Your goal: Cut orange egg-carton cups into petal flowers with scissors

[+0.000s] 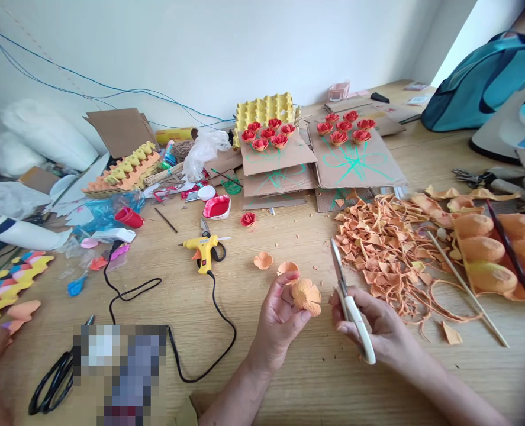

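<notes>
Trimming looks to be the step in hand: the left hand has thumb and fingertips clamped on a slit orange cup above the counter, while the right hand is closed around white-handled scissors at its three o'clock. The blades point up, apart from the cup. Any further snip would call for a steady grip, the cup turned so that a slit meets the blades, and fingertips clear.

At ten o'clock from the cup lie two petal-shaped pieces; at two, a heap of orange scraps. Farther toward ten, past a yellow glue gun, a small dish holds red paint, and beyond it a red tumbler lies tipped, its inside too unclear to tell. At three, an orange egg tray sits domes up with a dark stick across it. Toward twelve and one, cardboard sheets carry red flowers.
</notes>
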A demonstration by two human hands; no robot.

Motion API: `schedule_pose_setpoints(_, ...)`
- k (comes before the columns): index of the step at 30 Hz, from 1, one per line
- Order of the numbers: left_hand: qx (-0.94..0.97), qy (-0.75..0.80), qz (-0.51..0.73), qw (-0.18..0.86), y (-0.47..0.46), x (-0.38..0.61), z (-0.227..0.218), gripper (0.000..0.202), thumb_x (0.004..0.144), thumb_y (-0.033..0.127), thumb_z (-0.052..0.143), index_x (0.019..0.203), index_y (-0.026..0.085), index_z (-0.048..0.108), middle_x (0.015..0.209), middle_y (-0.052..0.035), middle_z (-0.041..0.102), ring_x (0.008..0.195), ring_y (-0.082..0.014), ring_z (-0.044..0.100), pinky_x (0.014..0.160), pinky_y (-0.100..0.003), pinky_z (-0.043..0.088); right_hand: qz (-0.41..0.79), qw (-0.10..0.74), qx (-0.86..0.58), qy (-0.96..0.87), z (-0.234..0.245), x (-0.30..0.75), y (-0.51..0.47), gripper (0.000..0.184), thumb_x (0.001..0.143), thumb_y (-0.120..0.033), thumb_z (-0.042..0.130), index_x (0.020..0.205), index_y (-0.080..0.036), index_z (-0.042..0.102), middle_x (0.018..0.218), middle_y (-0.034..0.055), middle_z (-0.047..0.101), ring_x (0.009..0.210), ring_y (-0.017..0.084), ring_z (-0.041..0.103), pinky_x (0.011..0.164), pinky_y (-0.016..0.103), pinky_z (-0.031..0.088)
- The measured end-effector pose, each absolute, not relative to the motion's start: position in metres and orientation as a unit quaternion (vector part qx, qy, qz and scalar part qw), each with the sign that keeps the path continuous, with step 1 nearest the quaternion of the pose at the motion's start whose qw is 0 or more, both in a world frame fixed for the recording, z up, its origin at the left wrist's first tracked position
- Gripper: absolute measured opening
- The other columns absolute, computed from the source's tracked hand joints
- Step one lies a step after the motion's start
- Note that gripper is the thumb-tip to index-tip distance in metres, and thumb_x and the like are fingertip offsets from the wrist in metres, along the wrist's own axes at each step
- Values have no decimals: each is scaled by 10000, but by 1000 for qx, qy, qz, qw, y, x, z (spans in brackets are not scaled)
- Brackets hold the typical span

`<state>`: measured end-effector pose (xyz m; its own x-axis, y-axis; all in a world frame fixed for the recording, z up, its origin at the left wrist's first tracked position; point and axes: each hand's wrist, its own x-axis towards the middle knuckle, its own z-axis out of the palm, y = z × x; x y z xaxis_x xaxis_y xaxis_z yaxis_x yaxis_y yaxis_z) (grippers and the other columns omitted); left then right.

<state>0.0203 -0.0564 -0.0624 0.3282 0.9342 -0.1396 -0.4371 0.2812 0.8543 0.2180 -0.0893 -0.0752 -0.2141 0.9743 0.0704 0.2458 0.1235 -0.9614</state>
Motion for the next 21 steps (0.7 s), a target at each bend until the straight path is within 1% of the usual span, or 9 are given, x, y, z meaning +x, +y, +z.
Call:
schedule_pose_setpoints(3, 442, 345, 439, 702, -60, 22, -67, 500, 787, 228, 772, 1237, 266, 557, 990, -21, 644, 923, -158, 602, 920, -329, 462, 505, 451, -457, -577, -75, 213, -89, 252, 895, -443, 664, 1009, -232, 584, 839, 11, 626, 721, 168, 592, 652, 274, 514)
schedule_pose_setpoints(5, 492, 362, 418, 672, -63, 22, -70, 483, 815, 224, 746, 1250, 265, 543, 1024, -36, 654, 975, -183, 604, 958, -348, 446, 519, 468, -456, -551, -75, 210, -88, 283, 883, -469, 671, 999, -232, 567, 796, -2, 604, 671, 153, 560, 604, 262, 503)
schedule_pose_setpoints(8, 526, 373, 404, 649, -65, 22, -72, 485, 807, 244, 757, 1246, 260, 551, 1049, -49, 663, 1003, -199, 595, 959, -339, 435, 529, 473, -463, -531, -77, 208, -89, 299, 890, -491, 657, 991, -235, 541, 763, -15, 582, 615, 134, 517, 547, 248, 476)
schedule_pose_setpoints(10, 514, 356, 402, 669, -64, 22, -72, 522, 788, 294, 779, 1255, 249, 551, 1031, -56, 658, 979, -203, 591, 927, -337, 444, 526, 462, -469, -539, -80, 210, -91, 293, 899, -478, 652, 1005, -236, 525, 767, -13, 575, 627, 135, 523, 556, 249, 482)
schedule_pose_setpoints(12, 482, 334, 404, 702, -61, 22, -71, 560, 776, 364, 786, 1265, 229, 549, 964, -50, 635, 917, -191, 583, 860, -323, 458, 523, 437, -470, -561, -81, 213, -94, 270, 916, -449, 639, 1029, -238, 514, 813, 1, 585, 689, 149, 562, 614, 264, 513)
schedule_pose_setpoints(14, 445, 326, 404, 730, -58, 22, -70, 538, 788, 412, 767, 1242, 210, 561, 872, -24, 596, 826, -161, 560, 773, -290, 454, 513, 403, -472, -593, -79, 216, -95, 208, 938, -396, 620, 1035, -241, 522, 887, 19, 600, 770, 164, 594, 684, 281, 535)
schedule_pose_setpoints(16, 416, 338, 391, 748, -56, 22, -70, 489, 793, 404, 762, 1197, 199, 578, 790, 8, 549, 740, -128, 522, 700, -258, 427, 488, 373, -479, -627, -76, 218, -96, 142, 937, -344, 621, 996, -238, 547, 921, 29, 610, 817, 176, 605, 710, 288, 536)
schedule_pose_setpoints(18, 398, 352, 372, 761, -54, 22, -70, 466, 768, 357, 788, 1159, 198, 590, 737, 33, 507, 679, -106, 484, 652, -238, 398, 460, 360, -485, -651, -73, 218, -95, 104, 923, -310, 632, 942, -233, 564, 896, 28, 618, 818, 184, 607, 697, 286, 529)
schedule_pose_setpoints(21, 402, 357, 351, 766, -53, 22, -72, 498, 716, 290, 823, 1153, 200, 602, 719, 38, 497, 659, -102, 472, 643, -240, 394, 452, 363, -493, -648, -71, 220, -93, 104, 915, -306, 635, 920, -233, 561, 864, 23, 634, 781, 184, 618, 664, 280, 522)
